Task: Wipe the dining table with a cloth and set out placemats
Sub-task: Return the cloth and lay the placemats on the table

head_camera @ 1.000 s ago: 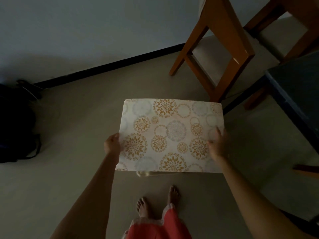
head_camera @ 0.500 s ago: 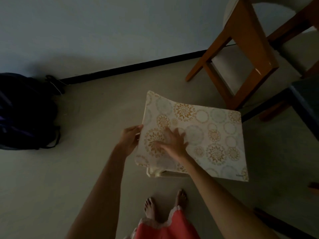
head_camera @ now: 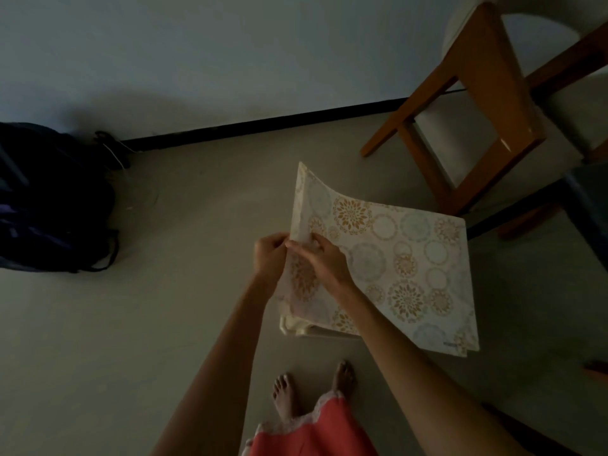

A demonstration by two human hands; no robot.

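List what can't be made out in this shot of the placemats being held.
- Head view: how many placemats are in the stack; the edges overlap.
- The pale thing beneath them, mostly covered.
- Fingertips of the left hand and right hand, behind the lifted edge.
- The dining table, cut off at the right edge.
- The dark bag, details lost in shadow.

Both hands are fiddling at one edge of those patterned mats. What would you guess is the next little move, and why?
Probably peel the top placemat free. The left hand and right hand pinch the stack's left edge, where one sheet already curls up and apart. The dark table waits to the right.
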